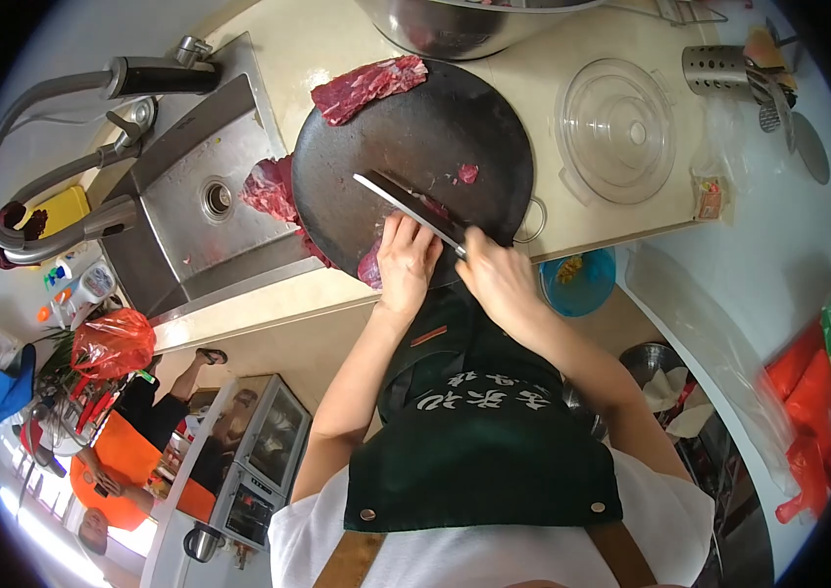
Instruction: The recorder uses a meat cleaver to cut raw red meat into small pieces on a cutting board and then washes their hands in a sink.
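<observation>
A dark round cutting board [406,127] lies on the counter. My right hand [489,265] is closed on the handle of a long knife [391,196], whose blade slants up to the left across the board. My left hand [406,250] has curled fingers on meat beside the blade, the piece partly hidden by fingers and knife. A red piece of meat [371,269] shows left of that hand. A long slab of meat [366,88] lies at the board's back, a small scrap [466,174] near the middle, and more meat [268,191] beside the board on the left.
A steel sink [166,225] with faucets is on the left. A steel pot [479,24] stands behind the board. A clear lid [611,127] and utensil holder [714,73] are on the right, a blue bowl [577,284] below the counter edge. A person in orange [117,465] is at lower left.
</observation>
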A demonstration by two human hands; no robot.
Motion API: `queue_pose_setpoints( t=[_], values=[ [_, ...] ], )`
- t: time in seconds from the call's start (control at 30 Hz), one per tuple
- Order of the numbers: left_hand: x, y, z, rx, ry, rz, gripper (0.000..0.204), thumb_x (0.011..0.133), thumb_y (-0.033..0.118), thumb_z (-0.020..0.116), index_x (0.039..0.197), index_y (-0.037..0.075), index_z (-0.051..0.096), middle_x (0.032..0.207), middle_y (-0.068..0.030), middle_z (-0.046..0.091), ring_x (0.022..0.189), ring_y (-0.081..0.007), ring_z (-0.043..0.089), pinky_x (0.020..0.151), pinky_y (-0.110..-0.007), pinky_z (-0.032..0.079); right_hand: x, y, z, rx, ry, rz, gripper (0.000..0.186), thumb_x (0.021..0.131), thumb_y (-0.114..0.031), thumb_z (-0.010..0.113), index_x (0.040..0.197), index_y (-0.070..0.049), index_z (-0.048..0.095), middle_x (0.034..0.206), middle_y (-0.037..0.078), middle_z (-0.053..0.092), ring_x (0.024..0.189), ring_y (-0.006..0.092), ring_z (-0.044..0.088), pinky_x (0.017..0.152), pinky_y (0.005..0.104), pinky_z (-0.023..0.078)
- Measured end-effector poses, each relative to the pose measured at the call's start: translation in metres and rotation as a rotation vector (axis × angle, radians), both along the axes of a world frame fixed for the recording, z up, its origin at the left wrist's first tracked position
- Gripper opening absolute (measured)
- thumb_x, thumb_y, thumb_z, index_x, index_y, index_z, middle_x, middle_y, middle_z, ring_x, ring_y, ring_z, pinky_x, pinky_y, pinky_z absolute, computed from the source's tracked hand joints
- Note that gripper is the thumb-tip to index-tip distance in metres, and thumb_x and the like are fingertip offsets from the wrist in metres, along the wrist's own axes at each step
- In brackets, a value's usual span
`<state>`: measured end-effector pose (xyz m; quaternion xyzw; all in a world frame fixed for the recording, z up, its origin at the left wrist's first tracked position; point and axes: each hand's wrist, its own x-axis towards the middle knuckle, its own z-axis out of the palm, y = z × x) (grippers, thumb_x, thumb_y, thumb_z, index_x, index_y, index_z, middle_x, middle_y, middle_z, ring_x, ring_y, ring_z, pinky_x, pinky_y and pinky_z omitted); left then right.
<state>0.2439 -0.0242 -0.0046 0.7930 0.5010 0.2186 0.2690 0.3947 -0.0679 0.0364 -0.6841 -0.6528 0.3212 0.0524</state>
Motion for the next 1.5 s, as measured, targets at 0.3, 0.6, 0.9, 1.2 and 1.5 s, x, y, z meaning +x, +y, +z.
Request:
queue_pose_setpoints(
  t=[0.3, 0.6, 0.9, 1.2, 1.5],
  values=[
    [-0.001, 0.003, -0.006, 0.006, -0.014, 0.049, 0.032, 0.064, -0.003, 0.072, 0.095, 0.001, 0.065, 0.100, -0.0125, 0.061, 0.098, -0.0331, 0.057, 0.084, -0.041, 0.050, 0.033, -0.060, 0.004, -0.085, -0.040, -0.039, 0.034, 0.078, -0.020, 0.074, 0.094, -0.003, 0.048, 0.076, 0.015, 0.066, 0.062, 0.0348, 0.068, 0.054, 0.0450, 0.054],
    [-0.004, -0.002, 0.003, -0.029, 0.028, -0.008, 0.034, 0.066, -0.003, 0.071, 0.099, 0.002, 0.066, 0.106, -0.0121, 0.060, 0.102, -0.0330, 0.055, 0.085, -0.041, 0.050, -0.007, 0.013, -0.024, 0.090, 0.050, -0.085, 0.020, 0.082, -0.015, 0.065, 0.086, -0.002, 0.050, 0.070, 0.019, 0.065, 0.062, 0.0358, 0.067, 0.055, 0.0446, 0.055],
    [-0.016, 0.002, 0.000, -0.080, 0.001, -0.073, 0.033, 0.068, 0.002, 0.074, 0.099, 0.003, 0.066, 0.107, -0.0110, 0.060, 0.106, -0.0314, 0.055, 0.089, -0.041, 0.047, 0.013, -0.021, 0.014, -0.013, 0.069, -0.033, 0.029, 0.081, -0.015, 0.070, 0.095, -0.001, 0.049, 0.077, 0.017, 0.064, 0.066, 0.0390, 0.065, 0.057, 0.0474, 0.051],
    [-0.015, 0.003, 0.002, -0.107, 0.006, -0.036, 0.032, 0.067, -0.001, 0.073, 0.098, 0.004, 0.067, 0.107, -0.0116, 0.061, 0.105, -0.0330, 0.055, 0.088, -0.042, 0.049, 0.033, -0.052, 0.029, -0.161, -0.006, -0.017, 0.033, 0.078, -0.015, 0.072, 0.096, 0.000, 0.049, 0.074, 0.019, 0.064, 0.063, 0.0387, 0.065, 0.055, 0.0453, 0.052],
    [-0.013, 0.001, -0.004, -0.093, -0.027, -0.001, 0.030, 0.067, 0.000, 0.074, 0.096, 0.003, 0.067, 0.106, -0.0120, 0.060, 0.104, -0.0330, 0.055, 0.088, -0.041, 0.050, 0.004, -0.010, 0.003, -0.030, 0.046, -0.003, 0.032, 0.081, -0.015, 0.071, 0.099, -0.001, 0.049, 0.078, 0.021, 0.065, 0.067, 0.0400, 0.066, 0.056, 0.0463, 0.052]
  ],
)
